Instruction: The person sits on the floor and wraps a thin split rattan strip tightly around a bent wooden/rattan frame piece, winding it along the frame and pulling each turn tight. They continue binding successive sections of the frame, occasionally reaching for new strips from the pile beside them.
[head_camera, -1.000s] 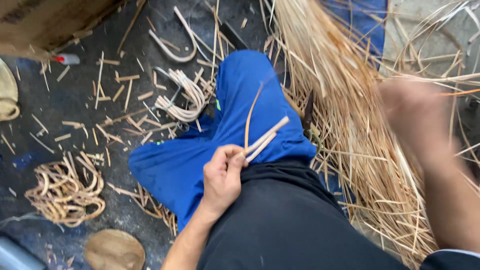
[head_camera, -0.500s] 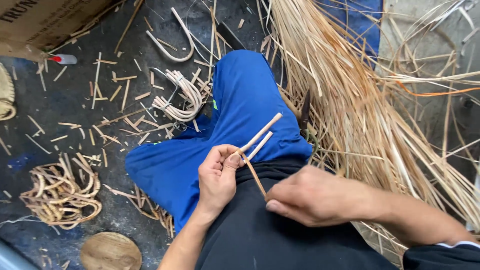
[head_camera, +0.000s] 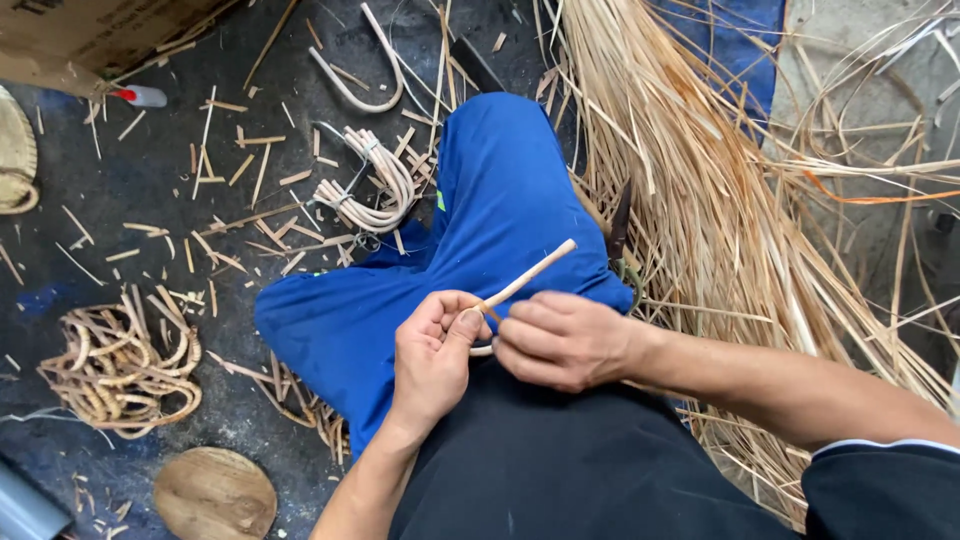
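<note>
A: How many hands are there, and how many cane sticks do they hold?

B: Two hands, the left hand (head_camera: 432, 352) and the right hand (head_camera: 562, 338), and together they pinch one cane stick (head_camera: 527, 275).

A: And on the floor?

B: One round wooden disc (head_camera: 214, 494), one tangled coil of cane (head_camera: 120, 366), one tied bundle of bent cane pieces (head_camera: 367, 183), one U-shaped cane piece (head_camera: 358, 75) and one cardboard box (head_camera: 95, 38). The short offcuts and the long strips are too many to count.
</note>
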